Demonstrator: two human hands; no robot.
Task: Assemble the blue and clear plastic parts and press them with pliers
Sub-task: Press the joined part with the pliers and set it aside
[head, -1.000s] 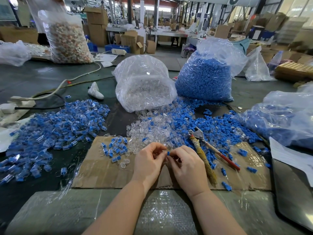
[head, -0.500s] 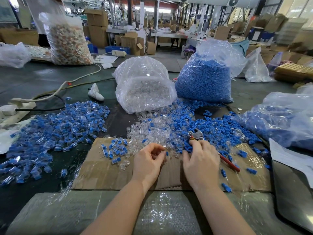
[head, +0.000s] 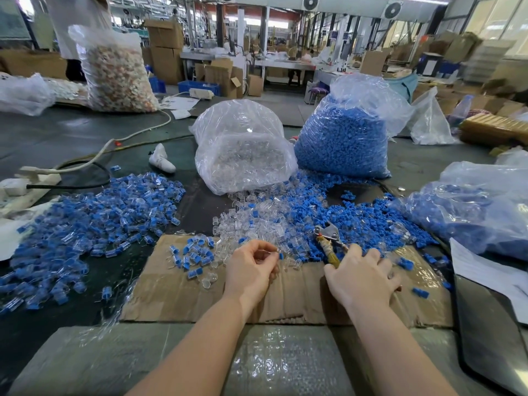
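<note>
On a factory counter (head: 71,138) heaped with loose plastic parts, the left hand (head: 251,270) pinches a joined blue-and-clear plastic piece (head: 278,255) at centre; the right hand (head: 363,275), having left it, now closes on yellow-wrapped metal pliers (head: 328,241) at three o'clock, ready for pressing.

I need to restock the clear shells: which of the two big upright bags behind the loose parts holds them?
The left bag, behind the left hand: its contents look clear, while the bag beside it is packed with blue pieces.
</note>
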